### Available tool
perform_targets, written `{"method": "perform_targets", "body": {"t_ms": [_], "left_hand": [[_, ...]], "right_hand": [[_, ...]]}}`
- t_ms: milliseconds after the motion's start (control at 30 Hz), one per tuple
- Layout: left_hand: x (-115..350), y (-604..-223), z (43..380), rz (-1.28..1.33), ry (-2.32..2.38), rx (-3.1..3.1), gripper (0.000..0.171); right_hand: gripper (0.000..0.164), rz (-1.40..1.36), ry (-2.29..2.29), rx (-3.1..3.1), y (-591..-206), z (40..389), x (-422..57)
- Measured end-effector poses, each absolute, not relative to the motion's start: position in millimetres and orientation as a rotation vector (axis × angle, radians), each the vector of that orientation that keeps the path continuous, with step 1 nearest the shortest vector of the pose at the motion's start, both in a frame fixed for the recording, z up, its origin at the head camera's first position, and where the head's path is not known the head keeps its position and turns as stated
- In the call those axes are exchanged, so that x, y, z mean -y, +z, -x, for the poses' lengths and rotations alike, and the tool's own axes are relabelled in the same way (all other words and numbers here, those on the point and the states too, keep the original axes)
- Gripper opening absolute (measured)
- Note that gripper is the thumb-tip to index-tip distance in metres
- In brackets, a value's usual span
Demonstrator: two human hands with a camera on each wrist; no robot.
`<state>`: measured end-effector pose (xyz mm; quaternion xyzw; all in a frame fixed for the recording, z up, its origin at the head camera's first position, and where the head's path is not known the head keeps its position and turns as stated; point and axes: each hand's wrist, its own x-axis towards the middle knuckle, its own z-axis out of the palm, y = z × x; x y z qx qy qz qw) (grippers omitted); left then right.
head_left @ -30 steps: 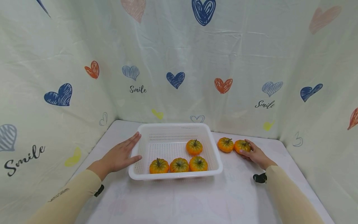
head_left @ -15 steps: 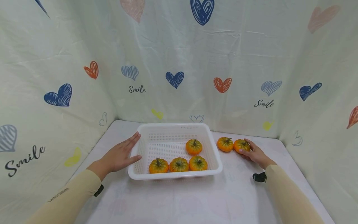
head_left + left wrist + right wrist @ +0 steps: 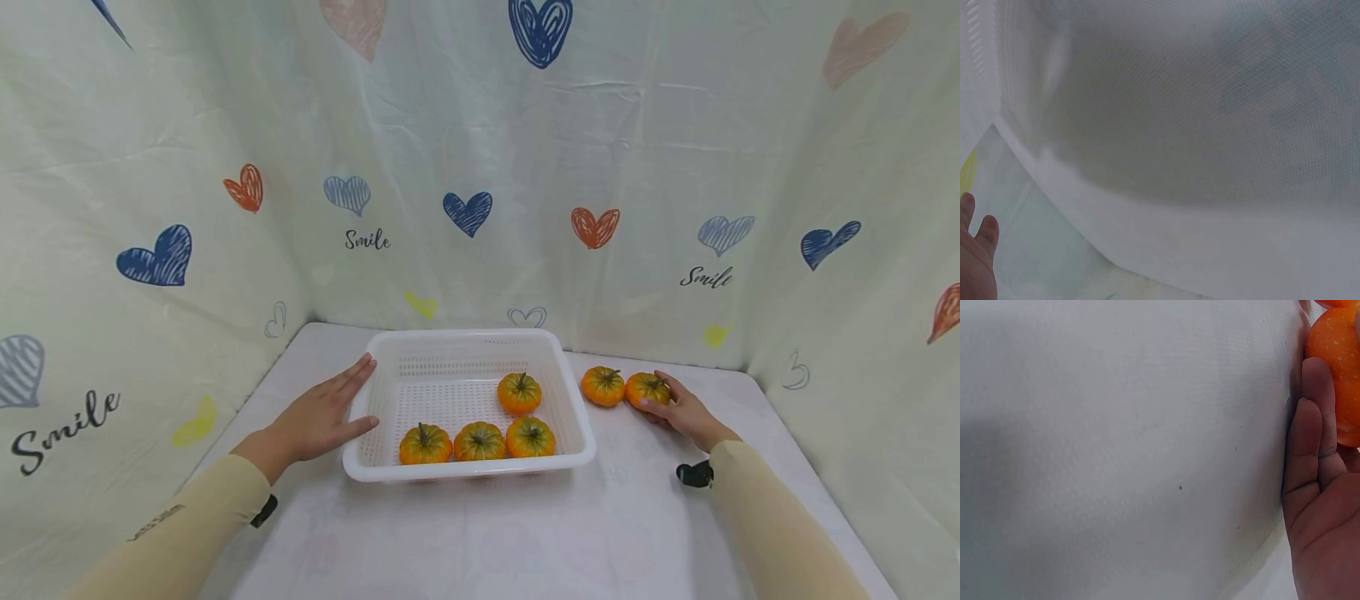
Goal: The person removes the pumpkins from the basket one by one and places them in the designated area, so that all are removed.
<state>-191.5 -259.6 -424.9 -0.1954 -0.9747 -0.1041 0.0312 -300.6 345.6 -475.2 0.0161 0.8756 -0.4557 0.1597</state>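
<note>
On the worktop (image 3: pixel 450 533), three front pumpkins (image 3: pixel 480 442) line the near side of a white basket (image 3: pixel 468 472). The left hand (image 3: pixel 318 417), fingers extended, rests on its left rim. The right hand (image 3: pixel 681 412) grasps an outer pumpkin (image 3: pixel 645 389) between thumb and fingers, right of the basket; another loose pumpkin (image 3: pixel 603 387) sits just beside. Inside, a rear pumpkin (image 3: pixel 519 394) stands behind the row. Beyond hangs a heart-printed curtain (image 3: pixel 540 133).

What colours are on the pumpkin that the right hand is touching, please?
The pumpkin is orange with greenish streaks on top, best seen in the head view.
</note>
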Motion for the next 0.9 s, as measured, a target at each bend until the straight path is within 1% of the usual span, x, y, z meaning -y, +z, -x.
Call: {"method": "perform_targets", "body": {"t_ms": [500,900], "left_hand": [[260.1,-429.2,192.3,0.601,-0.324,2.979,0.087],[261.9,-430.8,194.1,0.602,-0.305,2.998,0.090]], "right_hand": [[0.100,-0.053,-1.308,-2.496,-476.4,300.7,-346.5],[0.111,-0.090,-1.287,-2.500,-478.3,304.0,-349.8]]}}
